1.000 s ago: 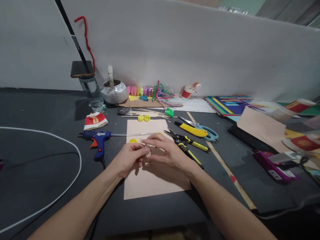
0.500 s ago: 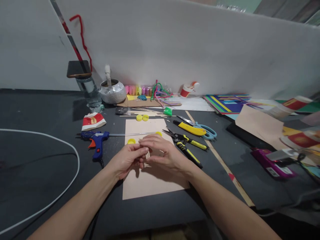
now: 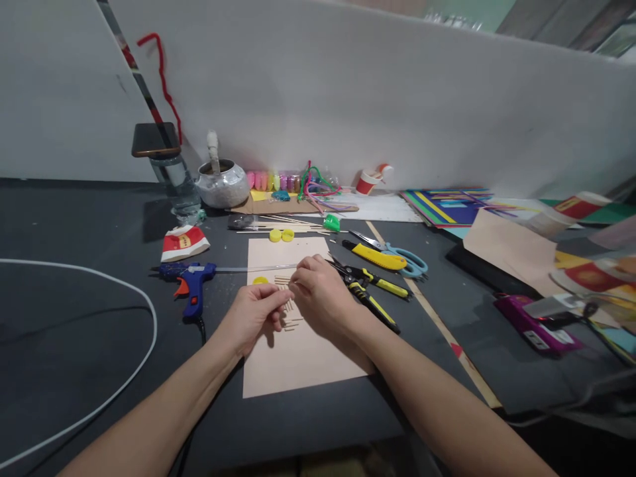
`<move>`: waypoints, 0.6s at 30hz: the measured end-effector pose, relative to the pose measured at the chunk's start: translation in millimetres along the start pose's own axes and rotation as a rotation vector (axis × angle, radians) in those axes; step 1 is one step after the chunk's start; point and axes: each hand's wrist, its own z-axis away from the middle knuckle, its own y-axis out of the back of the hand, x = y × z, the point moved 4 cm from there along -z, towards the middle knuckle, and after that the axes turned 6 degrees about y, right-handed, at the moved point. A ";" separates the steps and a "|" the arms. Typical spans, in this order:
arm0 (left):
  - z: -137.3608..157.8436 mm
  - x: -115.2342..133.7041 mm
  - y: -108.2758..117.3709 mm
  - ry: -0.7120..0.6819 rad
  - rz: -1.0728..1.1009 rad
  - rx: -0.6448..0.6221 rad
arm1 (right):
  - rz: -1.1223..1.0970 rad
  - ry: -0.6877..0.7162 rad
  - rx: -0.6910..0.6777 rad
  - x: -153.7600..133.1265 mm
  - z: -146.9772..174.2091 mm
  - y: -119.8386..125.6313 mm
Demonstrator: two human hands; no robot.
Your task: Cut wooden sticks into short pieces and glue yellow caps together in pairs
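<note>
My left hand (image 3: 257,314) pinches several short wooden sticks (image 3: 288,305) between thumb and fingers, above a pale pink sheet of paper (image 3: 278,377). Just to the right, my right hand (image 3: 322,286) is bent over the sheet with its fingers drawn together at the top of the sticks; what lies in its fingertips is hidden. Other cut sticks (image 3: 291,325) lie loose on the paper below and behind the fingers. A yellow bottle cap (image 3: 260,281) sits beside my left hand, and two more yellow caps (image 3: 281,235) rest at the sheet's far edge.
A blue glue gun (image 3: 195,291) lies left, its clear stick reaching over the paper. To the right are pliers (image 3: 372,306), a yellow cutter (image 3: 375,256), blue scissors (image 3: 410,262) and a purple device (image 3: 536,324). A metal pot (image 3: 223,187) stands behind.
My right hand has turned and closed its fingers, moving slightly right and uncovering sticks on the paper. My left hand stays almost in place with its sticks.
</note>
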 end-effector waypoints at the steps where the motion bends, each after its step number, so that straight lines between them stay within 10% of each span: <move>1: 0.2 -0.8 -0.4 0.003 -0.005 0.001 | 0.023 -0.007 -0.017 -0.9 -1.3 -3.3; 18: -6.0 -3.3 6.2 -0.031 -0.054 0.076 | -0.452 -0.214 0.101 -11.2 14.6 9.5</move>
